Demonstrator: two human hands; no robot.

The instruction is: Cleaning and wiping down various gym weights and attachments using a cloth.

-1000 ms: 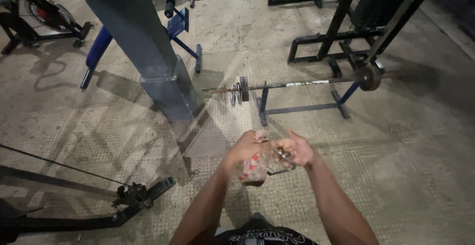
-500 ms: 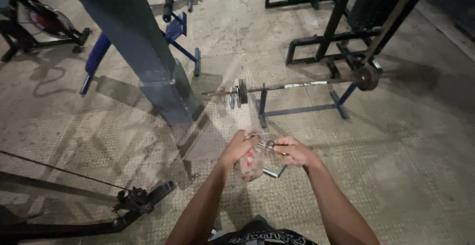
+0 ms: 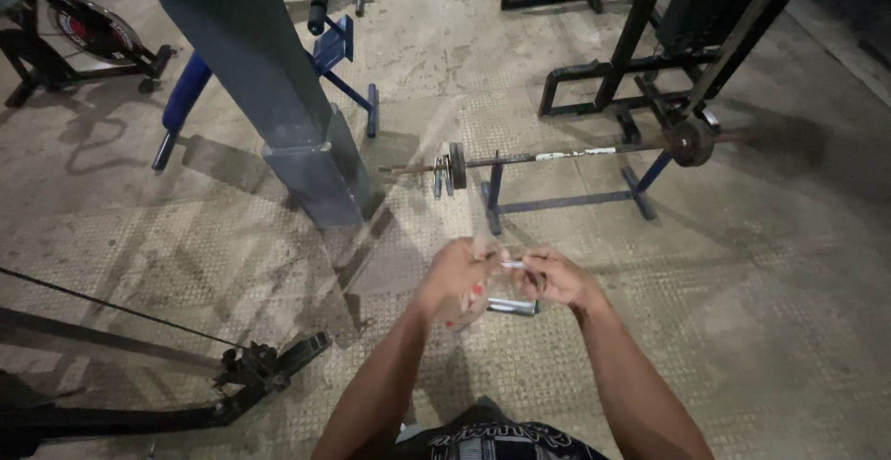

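My left hand (image 3: 455,279) is closed on a red-and-white checked cloth (image 3: 469,304) that hangs under the palm. My right hand (image 3: 555,277) grips a small metal handle attachment (image 3: 512,307), a shiny bar on a thin wire-like frame. Both hands meet at chest height over the floor, and the cloth touches the metal piece between them. Motion blur hides the exact shape of the attachment.
A barbell (image 3: 557,155) with small plates lies on a low blue rack (image 3: 566,202) straight ahead. A dark steel column (image 3: 278,98) stands to the left, with a blue bench (image 3: 325,51) behind it. Black machine frames (image 3: 640,70) stand at the back right, and a cable machine base (image 3: 251,372) lies at the lower left.
The cloth has been drawn up into my left hand, and the metal bar has swung level between my hands. Both hands stayed in about the same place.
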